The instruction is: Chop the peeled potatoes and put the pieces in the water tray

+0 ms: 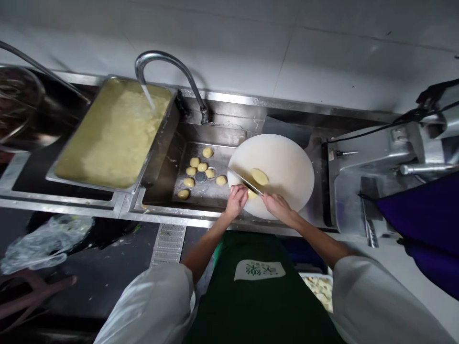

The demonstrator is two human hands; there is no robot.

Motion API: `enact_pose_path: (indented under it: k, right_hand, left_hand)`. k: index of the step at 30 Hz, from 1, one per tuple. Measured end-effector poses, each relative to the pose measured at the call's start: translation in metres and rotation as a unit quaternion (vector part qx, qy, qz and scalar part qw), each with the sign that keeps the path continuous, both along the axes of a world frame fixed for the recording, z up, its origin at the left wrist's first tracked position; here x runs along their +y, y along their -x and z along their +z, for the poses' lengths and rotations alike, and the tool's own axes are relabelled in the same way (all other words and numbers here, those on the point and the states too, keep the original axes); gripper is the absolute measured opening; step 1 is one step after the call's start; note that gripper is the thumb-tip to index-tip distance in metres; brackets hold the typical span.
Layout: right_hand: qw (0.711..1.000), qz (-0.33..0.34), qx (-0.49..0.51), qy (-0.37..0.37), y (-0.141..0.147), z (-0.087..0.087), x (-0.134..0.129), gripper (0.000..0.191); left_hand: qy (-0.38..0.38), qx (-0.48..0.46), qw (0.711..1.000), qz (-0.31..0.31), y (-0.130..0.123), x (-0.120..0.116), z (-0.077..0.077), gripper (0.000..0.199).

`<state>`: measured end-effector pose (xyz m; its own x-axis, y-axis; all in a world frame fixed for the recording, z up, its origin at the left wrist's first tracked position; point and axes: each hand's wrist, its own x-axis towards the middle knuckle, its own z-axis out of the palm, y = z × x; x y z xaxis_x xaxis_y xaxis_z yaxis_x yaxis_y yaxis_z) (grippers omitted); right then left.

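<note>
My right hand [277, 206] grips a knife [245, 181] by its handle, and the blade points up and to the left over a round white cutting board [287, 165]. Under the blade's near side lies a peeled potato piece [252, 193], which the fingers of my left hand [236, 198] press against the board. Just beyond the blade rests a cut potato half [259, 177]. Several whole peeled potatoes [202, 167] lie in the sink basin [215, 136] left of the board, around the drain.
A deep metal pan [134, 184] holds pale yellow pieces in water, under a running faucet [168, 57]. A metal machine [373, 153] stands at right, with a cleaver [369, 215] on it. Below, a plastic bag [50, 239] lies on the left; a container of scraps [319, 289] sits under the counter.
</note>
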<state>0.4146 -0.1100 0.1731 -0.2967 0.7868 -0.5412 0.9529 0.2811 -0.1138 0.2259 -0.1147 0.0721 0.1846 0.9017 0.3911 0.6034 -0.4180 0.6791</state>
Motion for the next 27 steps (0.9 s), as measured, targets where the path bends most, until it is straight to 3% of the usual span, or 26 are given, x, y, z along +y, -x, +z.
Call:
enact_pose_path:
  k: [3,6,8,11,15,18,22,24,27]
  right_hand:
    - [0.999,-0.03,0.025,-0.005,-0.013,0.024,-0.007,0.037]
    - [0.992,-0.116,0.014,-0.049,-0.041,0.046,-0.014,0.037]
    - [0.981,-0.18,-0.017,-0.068,-0.065,0.049,-0.018,0.035]
    - [0.968,-0.241,-0.041,-0.063,-0.101,0.037,-0.027,0.031]
    - [0.956,-0.286,-0.055,-0.036,-0.127,0.013,-0.049,0.034]
    - [0.952,-0.302,-0.053,-0.014,-0.131,0.003,-0.065,0.037]
    - [0.945,-0.325,-0.034,0.001,-0.132,0.001,-0.071,0.037]
    - [0.943,-0.332,-0.027,0.002,-0.133,-0.001,-0.071,0.037]
    - [0.945,-0.327,-0.022,0.002,-0.136,-0.005,-0.07,0.037]
  left_hand:
    - [-0.011,-0.005,1.0,0.02,0.004,-0.011,-0.001,0.026]
    - [-0.014,0.02,0.998,-0.053,0.01,-0.01,0.004,0.036]
    - [0.0,0.057,0.991,-0.119,0.012,0.0,0.009,0.047]
    - [0.03,0.111,0.976,-0.185,0.007,0.024,0.013,0.049]
    - [0.052,0.146,0.968,-0.199,-0.014,0.042,0.008,0.051]
    - [0.062,0.136,0.974,-0.172,-0.027,0.045,0.007,0.051]
    - [0.129,0.122,0.983,-0.041,-0.022,0.066,0.016,0.032]
    - [0.205,0.177,0.962,-0.021,-0.017,0.084,0.022,0.039]
    - [0.285,0.263,0.918,-0.085,-0.019,0.106,0.03,0.034]
